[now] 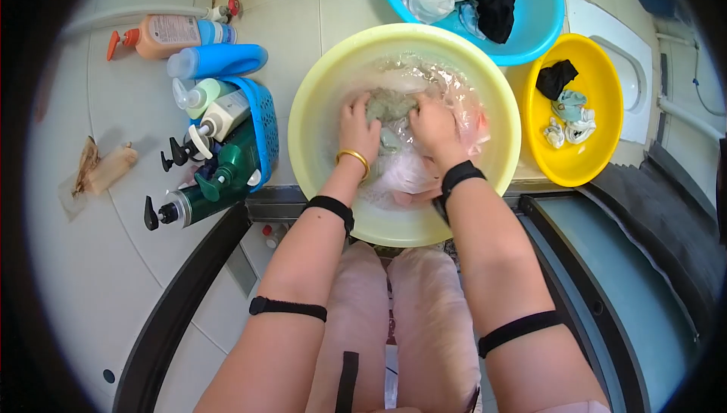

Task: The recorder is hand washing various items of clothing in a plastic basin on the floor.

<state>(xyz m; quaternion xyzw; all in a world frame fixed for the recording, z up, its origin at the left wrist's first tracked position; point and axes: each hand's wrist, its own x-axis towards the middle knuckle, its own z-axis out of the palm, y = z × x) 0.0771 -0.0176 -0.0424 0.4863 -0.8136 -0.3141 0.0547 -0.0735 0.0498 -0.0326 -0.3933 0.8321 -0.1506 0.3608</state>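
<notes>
Before me stands a pale yellow plastic basin [318, 146] of sudsy water, with light fabric soaking in it. My left hand [359, 126], a gold bangle on its wrist, grips the left side of a wet grey-green cloth [391, 105]. At the cloth's right side, my right hand [434, 129] has its fingers closed on it, partly in the water. White fabric [409, 177] lies in the water below the hands. Pinkish fabric [471, 129] spreads along the basin's right side. The water blurs the shapes underneath.
A blue basin [539, 44] of laundry stands behind, and a yellow basin [610, 123] with small garments sits at the right, near a squat toilet [625, 72]. Left are a blue basket [267, 123] of pump bottles and a blue bottle [227, 61]. A dark door frame [187, 299] flanks me.
</notes>
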